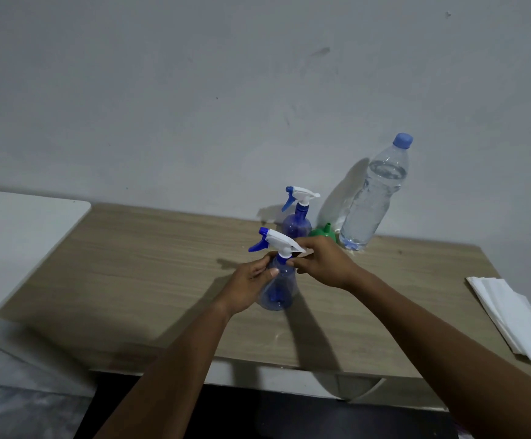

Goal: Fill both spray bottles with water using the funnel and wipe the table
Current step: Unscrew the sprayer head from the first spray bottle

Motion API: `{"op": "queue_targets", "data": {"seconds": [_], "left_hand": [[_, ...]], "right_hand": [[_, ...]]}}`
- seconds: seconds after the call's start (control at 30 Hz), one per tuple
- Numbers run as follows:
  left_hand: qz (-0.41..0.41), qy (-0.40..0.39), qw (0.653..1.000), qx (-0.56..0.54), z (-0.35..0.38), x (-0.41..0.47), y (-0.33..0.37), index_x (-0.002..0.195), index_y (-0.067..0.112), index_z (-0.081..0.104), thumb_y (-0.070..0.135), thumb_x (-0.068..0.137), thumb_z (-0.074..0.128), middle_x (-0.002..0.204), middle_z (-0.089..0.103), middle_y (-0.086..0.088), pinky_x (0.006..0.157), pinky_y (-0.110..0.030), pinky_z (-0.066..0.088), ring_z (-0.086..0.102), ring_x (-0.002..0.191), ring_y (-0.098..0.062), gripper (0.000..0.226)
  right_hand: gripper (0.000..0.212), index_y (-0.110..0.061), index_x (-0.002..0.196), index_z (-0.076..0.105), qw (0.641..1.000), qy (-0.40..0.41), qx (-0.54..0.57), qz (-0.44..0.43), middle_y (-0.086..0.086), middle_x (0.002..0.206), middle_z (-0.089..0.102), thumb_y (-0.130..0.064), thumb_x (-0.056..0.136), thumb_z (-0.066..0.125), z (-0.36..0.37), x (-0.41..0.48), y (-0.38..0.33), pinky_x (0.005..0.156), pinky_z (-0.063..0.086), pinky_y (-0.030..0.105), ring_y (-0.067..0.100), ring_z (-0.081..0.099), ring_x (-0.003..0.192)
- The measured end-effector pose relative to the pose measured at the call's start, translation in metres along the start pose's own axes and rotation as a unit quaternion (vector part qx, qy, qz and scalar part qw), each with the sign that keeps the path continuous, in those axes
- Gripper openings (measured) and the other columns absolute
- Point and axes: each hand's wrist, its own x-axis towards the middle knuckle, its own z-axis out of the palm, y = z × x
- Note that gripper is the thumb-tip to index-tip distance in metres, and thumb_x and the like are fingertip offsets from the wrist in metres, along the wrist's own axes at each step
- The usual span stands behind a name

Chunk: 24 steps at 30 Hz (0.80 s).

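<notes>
At the table's [131,264] near centre, the left hand [245,286] grips the near spray bottle [278,289] while the right hand [324,264] pinches its spray head [281,242]; funnel [322,232], water bottle [373,198] and far spray bottle [297,221] wait, nothing apparently filled.

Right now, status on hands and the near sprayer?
Left hand grips near sprayer by the body. Right hand pinches its neck; spray head on. Funnel, far sprayer, capped water bottle sit behind; nothing blocks.
</notes>
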Motion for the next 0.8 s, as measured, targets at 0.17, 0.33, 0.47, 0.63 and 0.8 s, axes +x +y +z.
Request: {"op": "queue_targets", "data": {"seconds": [0.17, 0.33, 0.47, 0.63, 0.8], "left_hand": [[0.003, -0.005, 1.000, 0.003, -0.001, 0.002, -0.002, 0.140, 0.028, 0.045, 0.007, 0.101, 0.053, 0.129, 0.062, 0.015, 0.096, -0.010, 0.044, 0.056, 0.120, 0.008, 0.045], [-0.007, 0.002, 1.000, 0.002, -0.003, 0.001, -0.003, 0.142, 0.022, 0.049, 0.011, 0.100, 0.056, 0.126, 0.064, 0.014, 0.094, -0.009, 0.045, 0.058, 0.118, 0.007, 0.044], [-0.009, -0.002, 1.000, -0.004, -0.001, 0.000, 0.001, 0.135, 0.033, 0.046, 0.011, 0.101, 0.055, 0.118, 0.064, 0.024, 0.086, -0.006, 0.045, 0.059, 0.111, 0.014, 0.041], [-0.001, -0.006, 1.000, -0.007, 0.000, 0.002, -0.002, 0.131, 0.035, 0.048, 0.007, 0.101, 0.053, 0.119, 0.063, 0.027, 0.090, -0.007, 0.045, 0.058, 0.113, 0.013, 0.042], [0.001, -0.005, 1.000, -0.003, -0.002, 0.002, -0.005, 0.142, 0.026, 0.045, 0.010, 0.101, 0.054, 0.127, 0.062, 0.020, 0.095, -0.010, 0.044, 0.056, 0.122, 0.006, 0.045]], "right_hand": [[0.031, -0.021, 0.098, 0.075, 0.999, 0.020, -0.039, -0.021, -0.004, 0.088, 0.073, -0.044, 0.079, 0.083, 0.000, 0.002, -0.010, 0.074, 0.057, 0.039, 0.009, 0.066, 0.079], [0.029, -0.021, 0.098, 0.074, 0.999, 0.042, -0.014, -0.012, -0.006, 0.085, 0.073, -0.040, 0.078, 0.084, 0.002, 0.002, -0.005, 0.073, 0.060, 0.040, 0.010, 0.067, 0.077], [0.028, -0.020, 0.107, 0.075, 0.999, 0.039, 0.003, -0.008, -0.005, 0.091, 0.075, -0.031, 0.083, 0.082, 0.003, -0.002, 0.000, 0.077, 0.061, 0.043, 0.010, 0.070, 0.081], [0.030, -0.021, 0.104, 0.075, 0.999, 0.046, -0.014, -0.011, -0.005, 0.089, 0.075, -0.038, 0.081, 0.082, 0.003, -0.005, -0.004, 0.075, 0.058, 0.037, 0.008, 0.068, 0.080], [0.039, -0.015, 0.099, 0.072, 0.996, 0.083, -0.028, -0.005, -0.001, 0.083, 0.070, -0.044, 0.077, 0.084, 0.009, -0.002, -0.010, 0.063, 0.047, 0.026, 0.011, 0.063, 0.074]]}}
